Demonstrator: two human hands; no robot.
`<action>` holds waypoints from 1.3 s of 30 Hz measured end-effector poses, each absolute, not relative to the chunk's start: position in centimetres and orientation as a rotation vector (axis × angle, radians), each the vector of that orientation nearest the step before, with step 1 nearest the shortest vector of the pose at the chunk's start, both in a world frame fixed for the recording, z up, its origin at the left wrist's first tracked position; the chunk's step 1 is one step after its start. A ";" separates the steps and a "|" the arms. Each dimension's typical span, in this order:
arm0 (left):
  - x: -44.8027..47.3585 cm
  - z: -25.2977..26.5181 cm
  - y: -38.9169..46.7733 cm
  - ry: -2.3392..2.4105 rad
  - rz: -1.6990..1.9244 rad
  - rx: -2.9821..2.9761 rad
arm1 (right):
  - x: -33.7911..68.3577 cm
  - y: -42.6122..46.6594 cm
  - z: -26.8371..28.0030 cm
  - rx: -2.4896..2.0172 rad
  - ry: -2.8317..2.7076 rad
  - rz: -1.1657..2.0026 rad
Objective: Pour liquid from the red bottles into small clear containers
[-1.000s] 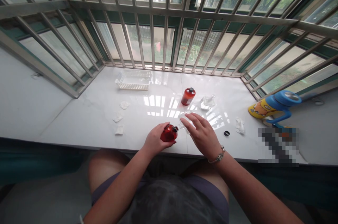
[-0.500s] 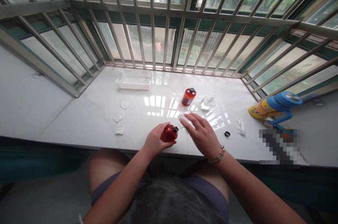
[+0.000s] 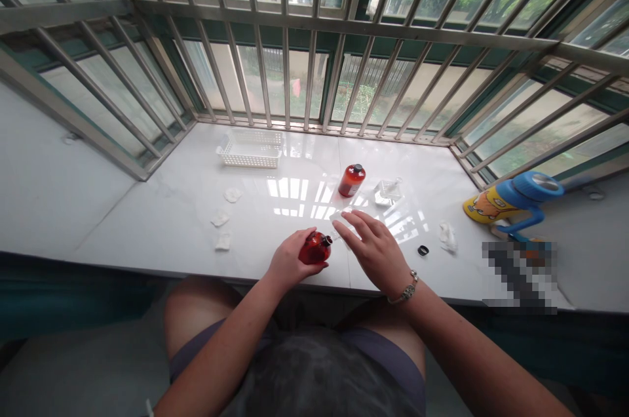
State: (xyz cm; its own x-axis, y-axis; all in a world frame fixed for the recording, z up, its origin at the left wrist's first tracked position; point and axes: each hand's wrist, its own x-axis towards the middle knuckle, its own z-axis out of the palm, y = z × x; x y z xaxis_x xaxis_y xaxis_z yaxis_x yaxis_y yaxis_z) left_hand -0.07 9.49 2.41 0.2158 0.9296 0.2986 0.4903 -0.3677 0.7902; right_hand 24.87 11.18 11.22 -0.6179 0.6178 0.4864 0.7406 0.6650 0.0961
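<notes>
My left hand [image 3: 289, 259] is wrapped round a red-brown bottle [image 3: 314, 249], tilted so that its uncapped black neck points right. Close to that neck, my right hand [image 3: 376, 246] curls over a clear glass bottle [image 3: 338, 215], most of it hidden by the fingers and hard to see against the glossy counter. The two bottles' mouths are near each other; I cannot tell whether they touch. A loose black cap [image 3: 423, 250] lies to the right of my right hand. Beyond the hands stand a second red-brown bottle [image 3: 352, 181] with a black cap and a clear square glass bottle [image 3: 387, 193].
A white perforated basket [image 3: 249, 149] is at the back left of the white counter [image 3: 162, 207]. Crumpled white tissues [image 3: 221, 219] lie at left, another tissue [image 3: 447, 237] at right. A blue and yellow flask [image 3: 511, 197] stands far right. Metal window bars [image 3: 314, 27] border the back.
</notes>
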 end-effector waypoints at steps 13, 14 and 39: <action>-0.1 2.1 9.6 1.299 1.047 1.946 | 24.8 11.2 11.6 -1.013 -2.481 -0.470; -0.1 2.1 9.6 1.298 1.047 1.947 | 24.8 11.3 11.7 -1.012 -2.480 -0.471; -0.3 1.7 9.7 1.282 1.050 1.932 | 24.8 11.4 12.8 -0.998 -2.520 -0.549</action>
